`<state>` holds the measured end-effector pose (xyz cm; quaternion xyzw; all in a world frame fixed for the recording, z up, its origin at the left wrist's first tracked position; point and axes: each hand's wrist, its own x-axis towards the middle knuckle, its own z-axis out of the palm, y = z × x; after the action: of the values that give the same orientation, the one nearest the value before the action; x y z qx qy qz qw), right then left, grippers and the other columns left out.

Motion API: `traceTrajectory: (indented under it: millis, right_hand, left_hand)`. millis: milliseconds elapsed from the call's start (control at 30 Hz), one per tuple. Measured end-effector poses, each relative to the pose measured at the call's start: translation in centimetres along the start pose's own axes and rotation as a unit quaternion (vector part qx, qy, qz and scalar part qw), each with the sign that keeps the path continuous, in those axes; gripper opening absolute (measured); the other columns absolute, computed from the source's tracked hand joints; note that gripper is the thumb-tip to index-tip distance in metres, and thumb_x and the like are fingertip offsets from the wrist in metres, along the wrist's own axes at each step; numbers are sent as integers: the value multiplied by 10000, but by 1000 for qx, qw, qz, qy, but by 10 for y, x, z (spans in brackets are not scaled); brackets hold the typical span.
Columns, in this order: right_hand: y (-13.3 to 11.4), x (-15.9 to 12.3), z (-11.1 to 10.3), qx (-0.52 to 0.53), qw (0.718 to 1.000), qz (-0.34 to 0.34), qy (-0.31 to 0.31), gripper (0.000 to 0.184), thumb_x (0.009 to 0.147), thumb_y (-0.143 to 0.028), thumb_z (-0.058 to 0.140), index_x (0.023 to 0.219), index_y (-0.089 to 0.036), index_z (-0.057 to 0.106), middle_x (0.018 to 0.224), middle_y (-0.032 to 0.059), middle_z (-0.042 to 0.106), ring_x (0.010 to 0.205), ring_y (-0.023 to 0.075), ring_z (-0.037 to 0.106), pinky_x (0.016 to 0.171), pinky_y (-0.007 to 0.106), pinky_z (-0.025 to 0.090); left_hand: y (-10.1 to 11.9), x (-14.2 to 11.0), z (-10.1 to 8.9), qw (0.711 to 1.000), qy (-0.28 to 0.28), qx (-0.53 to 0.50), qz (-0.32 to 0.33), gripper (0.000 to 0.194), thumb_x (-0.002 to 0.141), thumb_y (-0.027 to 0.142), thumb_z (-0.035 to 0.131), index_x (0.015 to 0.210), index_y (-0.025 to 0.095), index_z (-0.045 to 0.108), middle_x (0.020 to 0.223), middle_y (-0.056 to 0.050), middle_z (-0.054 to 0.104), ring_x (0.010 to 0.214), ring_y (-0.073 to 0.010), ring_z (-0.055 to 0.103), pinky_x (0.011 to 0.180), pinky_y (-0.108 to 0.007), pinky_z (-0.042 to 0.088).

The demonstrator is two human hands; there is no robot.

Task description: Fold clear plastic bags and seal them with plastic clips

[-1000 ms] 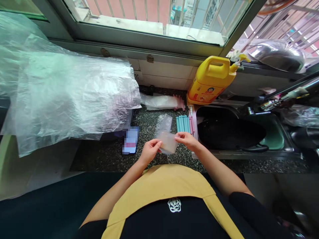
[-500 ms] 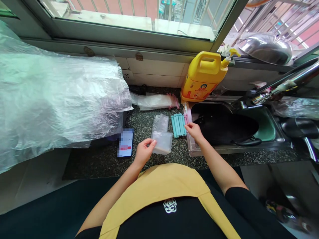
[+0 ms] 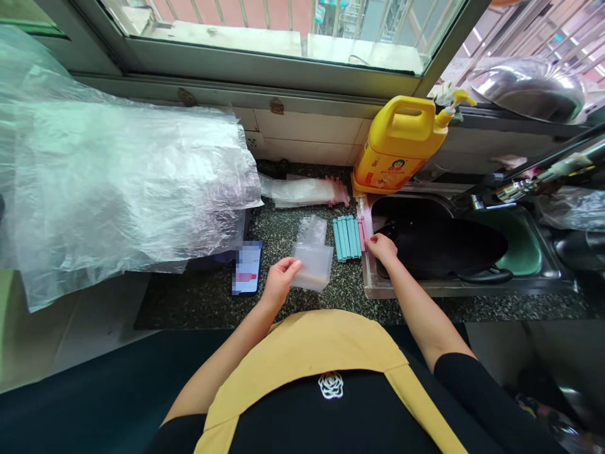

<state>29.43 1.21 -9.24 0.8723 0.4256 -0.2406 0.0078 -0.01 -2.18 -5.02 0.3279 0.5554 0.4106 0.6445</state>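
My left hand (image 3: 280, 280) pinches the left edge of a small clear plastic bag (image 3: 312, 266) that rests on the dark speckled counter (image 3: 212, 296). A second clear bag (image 3: 312, 228) lies just behind it. My right hand (image 3: 382, 247) reaches to the sink's left rim, its fingertips closed on a pink sealing stick (image 3: 363, 232). A row of teal sealing sticks (image 3: 346, 238) lies side by side between the bag and the pink sticks.
A phone (image 3: 247, 275) lies left of the bag. A big crumpled plastic sheet (image 3: 118, 183) covers the left side. A yellow jug (image 3: 401, 146) stands at the back by the window. A black pan (image 3: 444, 249) sits in the sink (image 3: 520, 243). More bags with pink sticks (image 3: 307, 191) lie behind.
My right hand let go of the small bag and moved right to the pink sticks by the sink rim. My left hand kept hold of the bag and lowered it to the counter.
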Motion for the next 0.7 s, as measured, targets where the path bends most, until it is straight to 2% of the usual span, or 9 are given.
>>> traceTrajectory:
  millis: [200, 433, 600, 700]
  right_hand:
    - [-2, -1, 2, -11, 1000, -9, -3, 308, 803, -404, 525, 983, -199, 667, 1077, 90, 691, 1033, 254, 630, 801, 310, 467]
    - [-4, -3, 3, -15, 1000, -19, 9, 290, 814, -391, 514, 936, -190, 685, 1010, 109, 707, 980, 248, 648, 757, 305, 471]
    - [-11, -4, 0, -13, 998, -37, 46, 316, 842, -363, 484, 1059, -192, 639, 1079, 107, 683, 1023, 243, 629, 800, 315, 466]
    - [-25, 0, -1, -15, 997, -60, 52, 280, 851, -344, 479, 1034, -211, 646, 1081, 91, 681, 1043, 233, 620, 829, 307, 458]
  left_hand:
    - [-2, 0, -1, 1000, -10, -6, 5, 282, 521, 403, 722, 620, 160, 617, 604, 13, 605, 599, -111, 493, 607, -230, 402]
    - [-1, 2, -1, 1000, -8, 24, 18, 305, 549, 439, 685, 650, 168, 587, 624, 6, 597, 614, -121, 501, 623, -242, 406]
    - [-2, 4, -2, 999, 7, 49, 19, 351, 543, 485, 673, 648, 169, 562, 603, 16, 552, 597, -113, 463, 610, -237, 379]
    - [-5, 6, -4, 999, 2, 42, 18, 323, 556, 452, 683, 650, 163, 573, 603, 22, 543, 594, -104, 447, 598, -224, 359]
